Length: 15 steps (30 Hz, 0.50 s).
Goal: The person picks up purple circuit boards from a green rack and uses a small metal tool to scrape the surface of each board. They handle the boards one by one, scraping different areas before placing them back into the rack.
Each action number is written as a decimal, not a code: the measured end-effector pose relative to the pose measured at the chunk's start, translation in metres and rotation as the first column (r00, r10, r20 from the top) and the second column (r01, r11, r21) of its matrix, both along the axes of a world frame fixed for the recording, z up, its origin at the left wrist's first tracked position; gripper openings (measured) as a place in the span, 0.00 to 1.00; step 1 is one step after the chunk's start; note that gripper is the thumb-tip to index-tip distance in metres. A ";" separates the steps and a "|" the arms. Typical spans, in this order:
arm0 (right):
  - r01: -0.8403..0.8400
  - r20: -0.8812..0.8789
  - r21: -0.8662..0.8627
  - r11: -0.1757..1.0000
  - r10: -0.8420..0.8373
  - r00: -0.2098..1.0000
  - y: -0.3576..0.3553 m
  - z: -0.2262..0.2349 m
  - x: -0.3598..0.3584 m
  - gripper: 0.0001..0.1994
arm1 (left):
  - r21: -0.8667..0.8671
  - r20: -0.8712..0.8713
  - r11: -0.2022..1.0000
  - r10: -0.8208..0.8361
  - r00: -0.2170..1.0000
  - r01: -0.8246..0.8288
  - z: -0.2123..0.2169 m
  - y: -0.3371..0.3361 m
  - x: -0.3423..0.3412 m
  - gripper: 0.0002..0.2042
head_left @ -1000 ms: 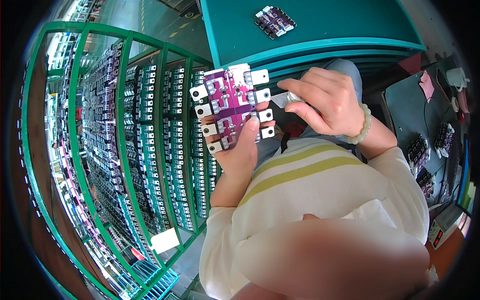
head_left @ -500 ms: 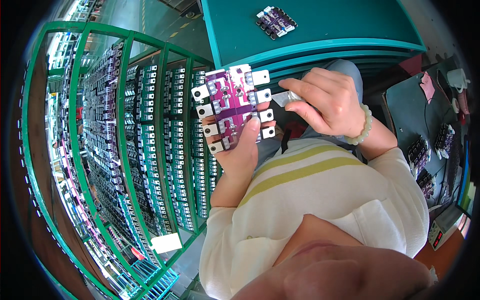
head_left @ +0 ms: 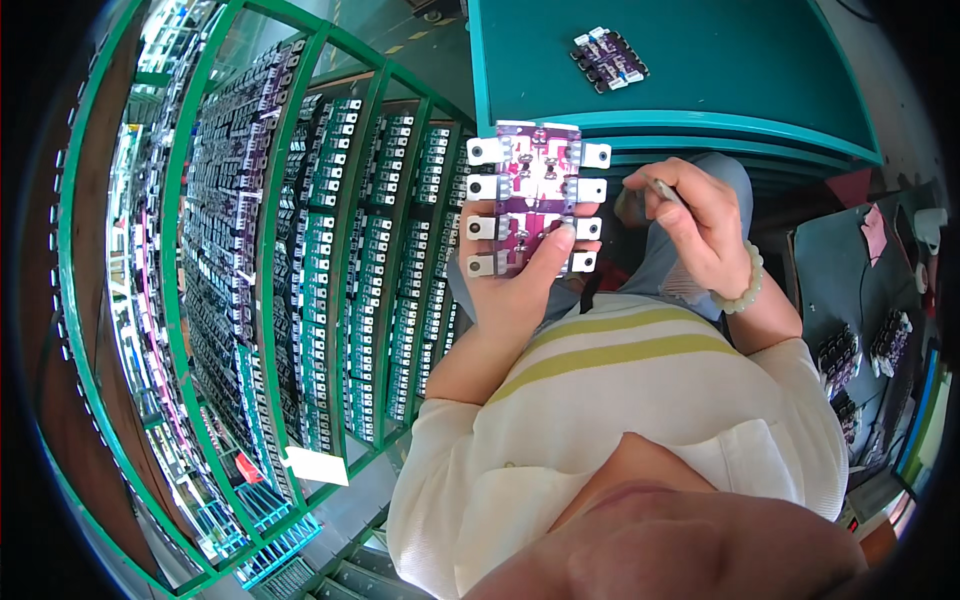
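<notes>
My left hand [head_left: 518, 298] grips a purple circuit board [head_left: 538, 207] from its near end, thumb on top and fingers beneath. Silver solder and parts cover the board's face, and white tabs with dark holes stick out along both long sides. Just to the right, apart from the board, my right hand [head_left: 700, 222] pinches a small flat metal blade [head_left: 665, 191] between thumb and forefinger. The blade appears nearly edge-on, so its full shape is hard to see.
A similar purple board [head_left: 608, 60] lies on the teal table [head_left: 700, 60] ahead. Along my left stands a green rack [head_left: 300, 110] packed with rows of boards. On a dark bench [head_left: 835, 260] at right are more boards [head_left: 889, 342] and a pink scrap [head_left: 874, 235].
The board in my left hand has turned straighter and appears farther right. My right hand has drawn back from the board's edge, and the blade has turned from flat to nearly edge-on.
</notes>
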State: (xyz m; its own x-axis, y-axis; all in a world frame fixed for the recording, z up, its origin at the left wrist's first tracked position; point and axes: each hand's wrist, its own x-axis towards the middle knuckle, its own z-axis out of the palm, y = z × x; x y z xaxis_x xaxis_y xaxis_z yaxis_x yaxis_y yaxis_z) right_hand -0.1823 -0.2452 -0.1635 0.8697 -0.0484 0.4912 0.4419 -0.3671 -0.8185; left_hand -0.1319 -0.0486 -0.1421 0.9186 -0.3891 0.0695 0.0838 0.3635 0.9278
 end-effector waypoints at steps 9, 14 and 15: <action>0.101 -0.246 0.486 0.868 0.026 0.969 -0.001 0.004 0.000 0.12 | -0.006 -0.268 0.925 -0.367 0.891 0.380 0.000 0.002 0.008 0.12; -0.057 -0.277 0.611 0.790 0.281 0.919 -0.006 0.006 0.006 0.14 | 0.007 -0.299 0.879 -0.453 0.840 0.477 -0.004 -0.005 0.012 0.09; -0.073 -0.233 0.609 0.789 0.267 0.935 -0.006 -0.002 0.008 0.13 | -0.003 -0.289 0.878 -0.458 0.841 0.478 -0.006 -0.008 0.012 0.09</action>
